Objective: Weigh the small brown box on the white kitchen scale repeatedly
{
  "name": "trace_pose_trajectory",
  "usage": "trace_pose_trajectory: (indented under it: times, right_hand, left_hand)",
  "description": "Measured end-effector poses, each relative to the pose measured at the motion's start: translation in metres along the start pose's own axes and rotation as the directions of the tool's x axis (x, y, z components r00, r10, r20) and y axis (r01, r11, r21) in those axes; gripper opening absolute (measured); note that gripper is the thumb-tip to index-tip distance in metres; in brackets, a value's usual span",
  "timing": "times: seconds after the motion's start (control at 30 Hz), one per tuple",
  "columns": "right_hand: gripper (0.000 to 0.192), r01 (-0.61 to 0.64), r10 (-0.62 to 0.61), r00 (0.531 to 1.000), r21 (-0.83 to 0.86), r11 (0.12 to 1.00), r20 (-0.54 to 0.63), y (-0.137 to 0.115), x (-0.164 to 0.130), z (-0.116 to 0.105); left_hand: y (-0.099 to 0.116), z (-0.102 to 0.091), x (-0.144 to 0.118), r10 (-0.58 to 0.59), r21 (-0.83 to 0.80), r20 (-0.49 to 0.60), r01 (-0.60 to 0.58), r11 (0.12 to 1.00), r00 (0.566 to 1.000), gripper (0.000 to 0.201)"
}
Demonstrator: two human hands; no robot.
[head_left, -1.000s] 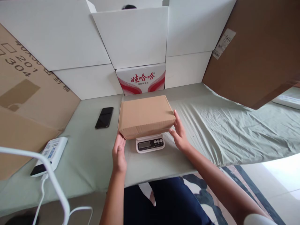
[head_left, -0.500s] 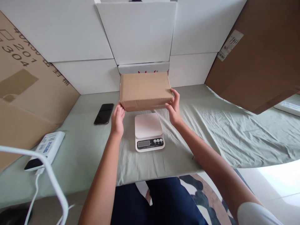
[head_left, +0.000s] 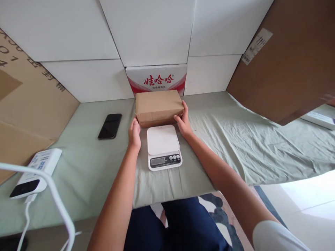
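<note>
A plain brown cardboard box [head_left: 158, 106] is between my two hands, just behind the scale and in front of a white carton with red lettering. My left hand [head_left: 134, 134] grips its near left corner, with some fingers hidden behind that side. At the right end my right hand [head_left: 184, 120] holds it, thumb on the front face and fingers along the side. Closer to me lies a white kitchen scale [head_left: 163, 143] with a bare platform; its display looks blank. Whether the box's underside rests fully on the cloth I cannot tell.
A black phone [head_left: 110, 126] lies left of the box. Farther left are a white power strip [head_left: 39, 170] and a white cable [head_left: 56, 198]. Large brown cartons [head_left: 282, 66] flank both sides, and white boxes [head_left: 146, 31] form the back. Green cloth [head_left: 222, 139] covers the table.
The cardboard box has come down and sits lower, uncovering the red lettering on the carton behind. Both hands have moved down with it. The view has shifted slightly.
</note>
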State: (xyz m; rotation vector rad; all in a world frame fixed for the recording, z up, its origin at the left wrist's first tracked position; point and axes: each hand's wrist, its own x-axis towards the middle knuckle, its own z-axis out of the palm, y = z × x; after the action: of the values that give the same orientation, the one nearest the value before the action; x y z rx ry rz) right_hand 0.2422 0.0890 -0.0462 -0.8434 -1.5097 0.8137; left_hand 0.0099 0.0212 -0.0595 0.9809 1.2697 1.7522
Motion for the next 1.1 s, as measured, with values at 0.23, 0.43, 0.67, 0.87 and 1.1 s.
trace_pose_trajectory:
  times: [0.23,0.43,0.67,0.87,1.1]
  right_hand:
    - [0.094,-0.126,0.145,0.983,0.16,0.979,-0.112,0.022,0.009,-0.015]
    - [0.087,-0.188,0.201,0.977,0.166,0.968,-0.064,0.028,0.01,-0.017]
    - [0.085,-0.161,0.158,0.987,0.111,0.981,0.037,0.016,0.007,-0.012]
    - [0.077,-0.099,0.101,0.992,-0.024,0.995,0.073,0.009,0.007,-0.013]
    - [0.079,-0.086,0.089,0.993,-0.04,0.995,0.079,0.006,0.005,-0.011]
  left_hand:
    - [0.017,-0.021,0.015,-0.022,-0.011,-0.088,0.021,1.0,0.996,0.076]
    - [0.021,-0.026,0.017,-0.09,-0.045,-0.105,0.086,0.995,0.99,0.065]
    - [0.009,-0.015,0.012,-0.119,-0.013,0.002,0.119,0.993,0.993,0.065]
    - [0.002,-0.014,0.016,-0.12,-0.002,0.032,0.12,0.993,0.992,0.068]
    - [-0.003,-0.014,0.018,-0.081,-0.001,0.046,0.081,0.997,0.996,0.064]
